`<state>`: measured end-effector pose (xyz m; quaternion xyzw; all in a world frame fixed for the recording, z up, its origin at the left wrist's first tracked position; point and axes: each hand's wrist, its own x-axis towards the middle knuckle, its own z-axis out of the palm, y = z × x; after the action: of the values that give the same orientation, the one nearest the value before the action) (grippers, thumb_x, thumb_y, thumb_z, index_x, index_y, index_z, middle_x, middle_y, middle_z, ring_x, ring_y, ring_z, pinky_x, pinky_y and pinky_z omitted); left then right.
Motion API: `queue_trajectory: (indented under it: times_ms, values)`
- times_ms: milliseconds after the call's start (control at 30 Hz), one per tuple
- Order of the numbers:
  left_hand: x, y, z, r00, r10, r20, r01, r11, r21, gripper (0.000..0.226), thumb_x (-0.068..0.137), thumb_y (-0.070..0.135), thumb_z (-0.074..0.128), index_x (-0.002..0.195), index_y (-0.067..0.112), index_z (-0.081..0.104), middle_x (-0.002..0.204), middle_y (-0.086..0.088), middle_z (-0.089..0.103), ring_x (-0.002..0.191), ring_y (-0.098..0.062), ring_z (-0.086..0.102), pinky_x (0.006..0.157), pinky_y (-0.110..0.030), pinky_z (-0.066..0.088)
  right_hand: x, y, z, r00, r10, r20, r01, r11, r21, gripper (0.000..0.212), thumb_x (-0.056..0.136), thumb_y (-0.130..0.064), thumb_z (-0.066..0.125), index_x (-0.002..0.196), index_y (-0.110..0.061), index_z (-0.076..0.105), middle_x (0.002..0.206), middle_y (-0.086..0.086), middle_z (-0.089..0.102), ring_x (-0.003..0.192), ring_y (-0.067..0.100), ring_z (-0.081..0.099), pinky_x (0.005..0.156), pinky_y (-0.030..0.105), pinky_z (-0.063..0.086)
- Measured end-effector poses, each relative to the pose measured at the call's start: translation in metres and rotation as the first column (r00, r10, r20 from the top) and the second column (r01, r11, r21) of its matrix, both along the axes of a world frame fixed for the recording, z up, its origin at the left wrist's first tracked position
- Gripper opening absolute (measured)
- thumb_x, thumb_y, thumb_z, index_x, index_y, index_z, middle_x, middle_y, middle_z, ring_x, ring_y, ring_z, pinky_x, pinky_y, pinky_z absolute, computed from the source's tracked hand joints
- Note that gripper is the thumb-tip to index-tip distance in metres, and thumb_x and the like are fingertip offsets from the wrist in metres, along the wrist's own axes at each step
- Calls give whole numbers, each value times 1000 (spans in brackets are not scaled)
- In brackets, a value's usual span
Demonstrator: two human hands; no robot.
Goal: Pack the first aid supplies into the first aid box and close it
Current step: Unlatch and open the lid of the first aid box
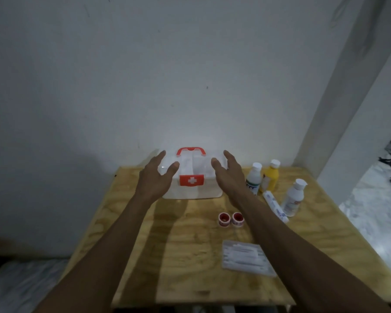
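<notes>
A white first aid box [191,190] with a red handle and a red cross label stands shut at the far side of the wooden table [185,256]. My left hand [155,177] hovers open at its left end, my right hand [229,175] open at its right end; neither clearly touches it. To the right stand a white bottle [254,178], a yellow bottle [270,176] and another white bottle [294,197]. A wrapped bandage roll [275,206] lies between them. Two red tape rolls [231,219] sit in front of the box. A clear packet of swabs [246,257] lies nearer me.
A grey-white wall rises directly behind the table. The table's left edge drops to a dark floor area; its right edge borders a pale floor beside a white pillar [339,109].
</notes>
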<state>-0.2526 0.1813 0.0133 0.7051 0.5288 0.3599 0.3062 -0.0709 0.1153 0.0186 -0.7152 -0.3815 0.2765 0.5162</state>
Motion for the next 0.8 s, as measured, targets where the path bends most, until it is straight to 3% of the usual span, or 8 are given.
queue_trajectory:
  times_ms: [167,233,367,500,633,800]
  values:
    - [-10,-24,2,1000,18,-25,-18,1000,1,65,92,53,53,149,27,35,158,-2,34,141,-29,37,112,-49,36,-12,-19,0,999,-19,26,19,1000,-8,62,96,-46,51,151,-28,29,159,2,32,143,27,35,113,44,34]
    - [-12,-26,4,997,16,-71,-15,1000,16,65,93,53,52,149,25,35,159,-2,32,144,-27,33,115,-47,31,-23,-26,1,994,-108,-23,108,993,39,69,93,-43,58,151,-22,29,157,6,32,141,28,37,111,41,35]
    - [-6,-13,9,983,22,-183,-17,999,32,67,93,59,43,150,26,31,162,-4,25,148,-27,22,117,-49,22,-63,-32,-1,879,-367,-304,397,917,39,73,85,-33,72,143,-20,31,148,11,34,129,33,45,102,44,49]
    - [4,-5,12,963,0,-269,0,1000,-3,65,94,59,40,151,29,29,164,-3,17,150,-28,17,119,-50,17,-95,-28,-5,710,-405,-576,430,897,-101,69,85,-28,73,135,-26,25,138,12,46,115,33,55,92,43,55]
    - [7,-3,9,968,2,-253,-13,999,-41,66,94,59,41,152,29,27,165,-2,13,150,-29,17,119,-51,18,-108,-16,-6,640,-450,-623,466,872,-151,70,84,-30,74,131,-32,22,136,12,48,110,32,57,92,49,56]
    - [8,-5,9,966,6,-257,-16,999,-35,66,95,57,40,153,28,25,165,-1,11,150,-29,16,119,-49,17,-111,-13,-11,633,-446,-633,475,869,-138,63,86,-27,73,127,-31,26,137,12,46,110,30,56,93,48,56]
